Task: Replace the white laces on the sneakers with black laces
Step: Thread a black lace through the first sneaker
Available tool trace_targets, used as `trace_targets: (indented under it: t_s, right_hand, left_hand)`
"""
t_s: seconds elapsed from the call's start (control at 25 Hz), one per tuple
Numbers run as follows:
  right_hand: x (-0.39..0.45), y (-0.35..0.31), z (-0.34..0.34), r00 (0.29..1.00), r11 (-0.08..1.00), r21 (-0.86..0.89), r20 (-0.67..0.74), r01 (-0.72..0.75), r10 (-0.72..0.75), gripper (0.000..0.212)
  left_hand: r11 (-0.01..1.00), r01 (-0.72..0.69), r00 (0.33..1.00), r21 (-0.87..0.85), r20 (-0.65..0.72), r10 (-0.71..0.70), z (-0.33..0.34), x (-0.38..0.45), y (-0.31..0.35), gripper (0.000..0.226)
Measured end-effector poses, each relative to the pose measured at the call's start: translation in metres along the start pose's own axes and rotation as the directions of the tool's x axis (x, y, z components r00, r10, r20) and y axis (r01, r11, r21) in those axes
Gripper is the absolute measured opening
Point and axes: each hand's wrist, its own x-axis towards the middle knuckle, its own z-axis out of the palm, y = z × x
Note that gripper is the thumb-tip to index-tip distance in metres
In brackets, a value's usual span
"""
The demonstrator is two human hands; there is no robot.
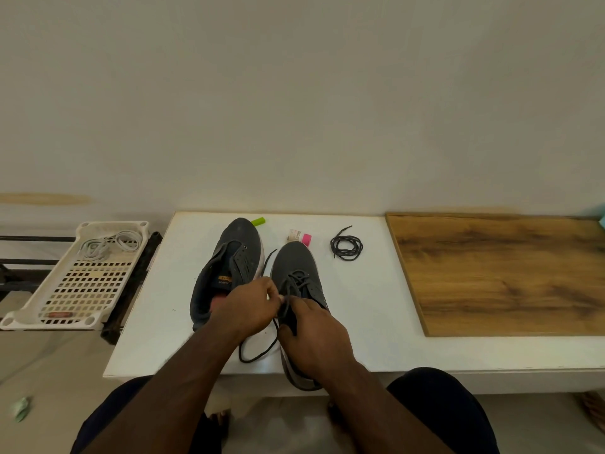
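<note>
2 gray sneakers (229, 267) (299, 273), 2 black laces (346, 246) (258, 350), 1 white-lace bundle (109, 244), 1 tray (82, 290), 2 small tubes (258, 221) (300, 236), 1 wood board (507, 273), 2 hands (250, 306) (314, 335).

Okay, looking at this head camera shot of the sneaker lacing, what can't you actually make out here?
- Head view: upper eyelets of the right sneaker, covered by the left hand and right hand.
- Its heel, hidden under the right hand and wrist.
- Print on the pink-capped tube, too small.
- Tongue label of the left sneaker, blurred.
- Teal object, cut off by the right edge.
</note>
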Motion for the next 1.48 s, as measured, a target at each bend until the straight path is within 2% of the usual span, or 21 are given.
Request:
trace_targets:
  t_s: [0.12, 0.24, 0.36, 0.48, 0.76, 0.88, 1.0, 1.08, 1.2, 1.32, 1.4, 1.48]
  right_hand:
    - [0.001, 0.001, 0.001, 1.0, 1.0, 0.003, -0.007, 0.003, -0.003, 0.038]
    - [0.001, 0.0, 0.001, 1.0, 1.0, 0.009, -0.008, 0.006, -0.006, 0.04]
    - [0.001, 0.001, 0.0, 1.0, 1.0, 0.015, -0.011, 0.009, -0.009, 0.04]
    - [0.0, 0.002, 0.0, 1.0, 0.999, 0.033, -0.009, 0.003, -0.003, 0.044]
    - [0.002, 0.0, 0.001, 1.0, 0.999, 0.039, -0.005, -0.011, 0.012, 0.048]
    - [0.001, 0.001, 0.0, 1.0, 0.999, 0.054, -0.007, -0.003, 0.004, 0.048]
    - [-0.002, 0.0, -0.006, 0.999, 0.991, 0.129, -0.045, 0.018, -0.012, 0.043]
    - [0.002, 0.003, -0.017, 0.991, 0.97, 0.244, -0.123, -0.013, 0.044, 0.029]
    - [0.018, 0.02, -0.034, 0.961, 0.932, 0.343, -0.199, -0.115, 0.192, 0.021]
    - [0.033, 0.037, -0.038, 0.952, 0.918, 0.349, -0.165, -0.19, 0.259, 0.018]
    - [0.038, 0.041, -0.032, 0.951, 0.9, 0.38, -0.127, -0.214, 0.28, 0.015]
    - [0.042, 0.044, -0.027, 0.952, 0.894, 0.39, -0.116, -0.218, 0.283, 0.013]
  left_hand:
    - [0.997, -0.042, 0.997, 0.069, 0.069, 0.038, 0.002, 0.001, -0.005, 0.019]
    - [0.994, -0.066, 0.998, 0.089, -0.01, 0.067, -0.001, -0.001, -0.007, 0.021]
    - [0.978, -0.159, 0.983, 0.134, -0.075, 0.17, -0.001, -0.007, -0.002, 0.041]
    - [0.961, -0.221, 0.964, 0.167, -0.109, 0.241, 0.004, -0.006, 0.004, 0.03]
    - [0.989, -0.134, 0.969, -0.067, -0.217, 0.116, 0.001, -0.006, 0.003, 0.017]
    - [0.995, -0.055, 0.985, -0.085, -0.169, 0.04, -0.001, -0.007, 0.001, 0.012]
    - [0.996, 0.023, 1.0, 0.087, 0.015, -0.024, -0.003, -0.01, 0.002, 0.016]
    - [0.984, 0.025, 0.983, 0.179, 0.172, -0.056, -0.003, -0.012, 0.003, 0.022]
    - [0.971, -0.024, 0.96, 0.238, 0.275, -0.043, -0.01, -0.012, 0.008, 0.026]
    - [0.994, 0.027, 0.965, 0.109, 0.257, -0.055, -0.024, -0.005, 0.016, 0.023]
    - [0.987, 0.155, 0.957, -0.053, 0.256, -0.136, -0.035, 0.001, 0.021, 0.017]
    - [0.942, 0.286, 0.912, -0.174, 0.351, -0.212, -0.042, 0.005, 0.024, 0.018]
